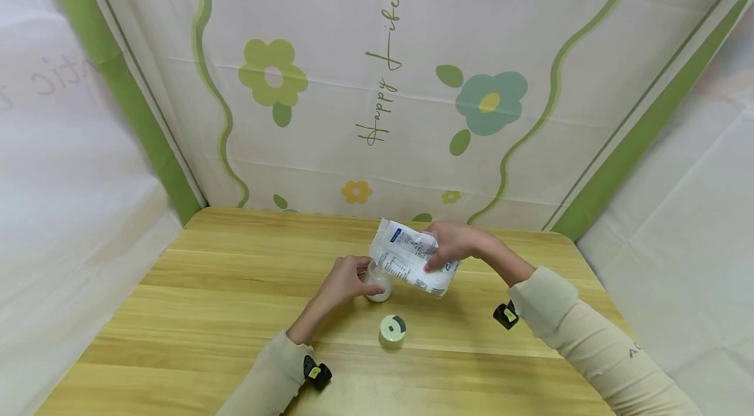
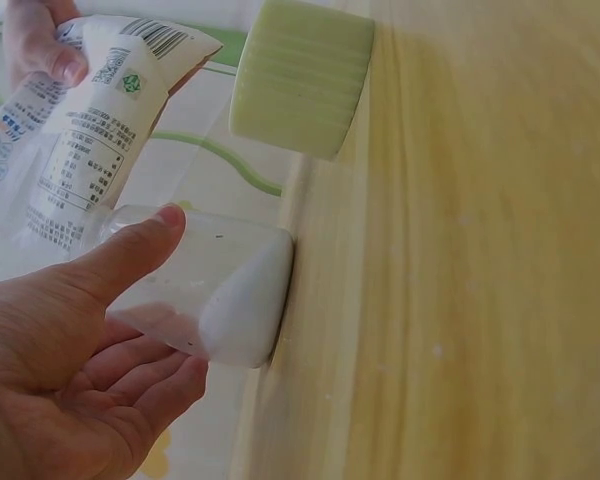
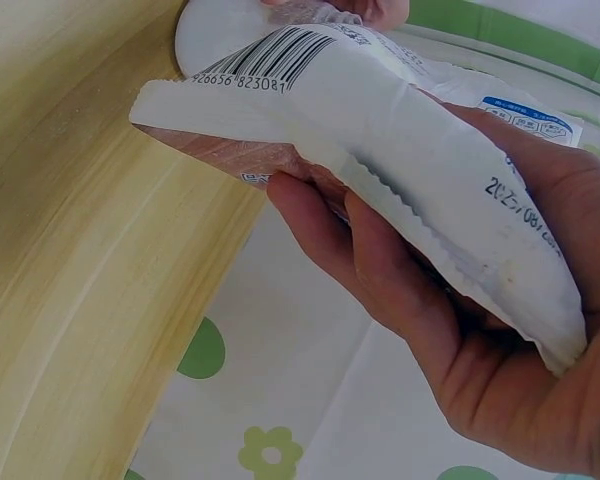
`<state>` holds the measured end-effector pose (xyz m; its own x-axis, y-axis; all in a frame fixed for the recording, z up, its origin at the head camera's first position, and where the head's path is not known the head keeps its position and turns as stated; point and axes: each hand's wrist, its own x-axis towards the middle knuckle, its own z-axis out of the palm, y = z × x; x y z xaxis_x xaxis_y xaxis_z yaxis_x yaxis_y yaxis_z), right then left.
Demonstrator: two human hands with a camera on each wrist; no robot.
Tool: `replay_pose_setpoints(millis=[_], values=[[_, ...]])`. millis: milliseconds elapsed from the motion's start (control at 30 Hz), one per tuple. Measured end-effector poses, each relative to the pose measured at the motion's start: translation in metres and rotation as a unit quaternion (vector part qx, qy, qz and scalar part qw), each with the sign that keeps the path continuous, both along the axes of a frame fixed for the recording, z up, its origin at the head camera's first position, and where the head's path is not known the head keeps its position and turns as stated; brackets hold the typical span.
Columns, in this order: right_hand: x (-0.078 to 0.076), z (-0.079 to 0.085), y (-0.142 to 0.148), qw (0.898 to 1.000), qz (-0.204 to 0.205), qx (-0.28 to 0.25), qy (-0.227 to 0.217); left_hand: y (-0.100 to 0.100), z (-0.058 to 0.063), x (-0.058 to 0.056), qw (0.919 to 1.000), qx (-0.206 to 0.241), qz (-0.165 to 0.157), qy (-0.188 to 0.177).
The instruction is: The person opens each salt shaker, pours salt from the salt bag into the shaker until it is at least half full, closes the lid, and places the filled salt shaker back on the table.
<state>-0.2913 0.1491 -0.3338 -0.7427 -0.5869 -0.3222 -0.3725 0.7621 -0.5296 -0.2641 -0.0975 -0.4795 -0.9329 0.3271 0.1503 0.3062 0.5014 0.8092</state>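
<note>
My left hand [image 1: 343, 284] holds a clear jar [image 1: 379, 287] upright on the table, thumb on one side and fingers on the other. White powder [image 2: 248, 305] lies sloped in the bottom of the jar in the left wrist view. In my right hand [image 1: 455, 247] is a white printed plastic bag [image 1: 406, 260], gripped by its body and tilted, its far end at the mouth of the jar. A barcode and a stamped date show on the bag [image 3: 410, 130] in the right wrist view. Nearer the front stands a pale green lid [image 1: 391, 331] with ridged sides.
The wooden table [image 1: 206, 311] spreads out around both hands. Behind it hangs a white curtain [image 1: 330, 76] with flowers and lettering, and further white cloth with green edging closes off both sides.
</note>
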Motion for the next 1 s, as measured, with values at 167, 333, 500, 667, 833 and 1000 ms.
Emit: replay_pose_setpoints(millis=[167, 333, 500, 667, 833, 1000], values=[[-0.0004, 0.0005, 0.0003, 1.0, 0.001, 0.003, 0.007, 0.0004, 0.0011, 0.0003, 1.0, 0.0, -0.002, 0.0], [0.0002, 0.0009, 0.0003, 1.0, -0.001, 0.005, 0.005, 0.0005, 0.0011, 0.001, 1.0, 0.003, -0.006, 0.002], [0.0002, 0.0009, 0.0001, 1.0, -0.001, 0.003, 0.007, 0.0003, 0.0013, 0.0015, 1.0, 0.003, -0.006, 0.004], [-0.0001, 0.001, 0.0, 1.0, 0.003, 0.001, 0.008, 0.0001, 0.0014, 0.0016, 1.0, 0.005, -0.007, 0.001], [0.0002, 0.0009, -0.0003, 1.0, 0.002, 0.003, 0.007, -0.0002, 0.0015, 0.0016, 1.0, 0.005, -0.006, 0.002], [0.0001, 0.0012, -0.0003, 1.0, 0.006, 0.002, 0.009, -0.0002, 0.0015, 0.0017, 1.0, 0.007, -0.005, -0.002]])
